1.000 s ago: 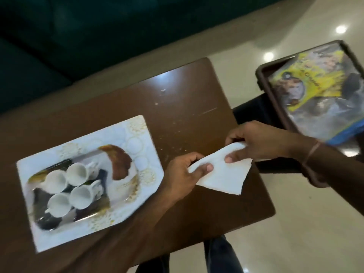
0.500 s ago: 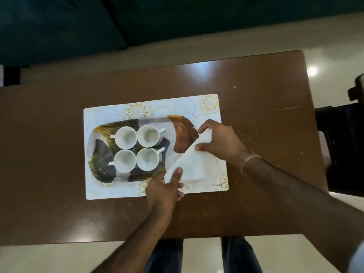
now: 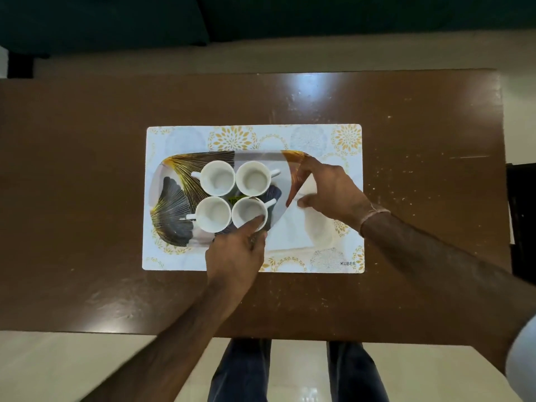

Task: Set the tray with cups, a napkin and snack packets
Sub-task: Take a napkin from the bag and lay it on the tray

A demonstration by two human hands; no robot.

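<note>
I am looking down on a brown bench point(image 3: 87, 175) where a white placemat point(image 3: 179, 137) with gold flower prints is lying, and the oval leaf-patterned tray point(image 3: 171, 198) is sitting on it. Four white cups point(image 3: 217, 178) are standing upright in a two-by-two cluster on the tray's left half, handles pointing outward. A white napkin point(image 3: 293, 227) is lying across the tray's right end and spilling onto the placemat. My right hand point(image 3: 330, 190) is resting over the napkin's upper corner, its grip loose, with thumb and forefinger spread and pressing the paper rather than pinching it. My left hand point(image 3: 237, 250) is reaching over the tray's near rim, fingers point(image 3: 255, 223) touching the near right cup; whether that grip is closing on anything I cannot tell
</note>
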